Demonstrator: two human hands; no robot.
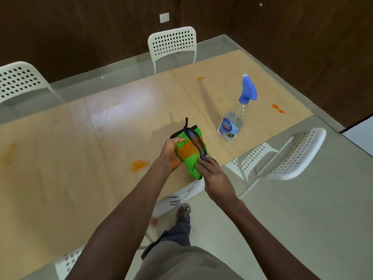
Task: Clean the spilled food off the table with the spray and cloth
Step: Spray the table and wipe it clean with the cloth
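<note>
Both hands hold a green cloth (192, 158) with black trim above the table's near edge; orange food is smeared on it. My left hand (171, 153) grips its left side. My right hand (212, 174) pinches its lower right part with the fingers. A clear spray bottle (234, 122) with a blue trigger head stands upright on the wooden table (80, 148), to the right of the cloth. Orange spills lie on the table: one patch (139, 164) left of my hands, two spots (277, 109) near the right edge, a small one (200, 78) at the far side.
White perforated chairs stand around the table: one (173, 45) at the far side, one (18, 79) far left, one (286, 156) on the right, one (181, 195) tucked under the near edge. A faint orange smear (10, 154) marks the table's left end. My foot (183, 213) is on the floor.
</note>
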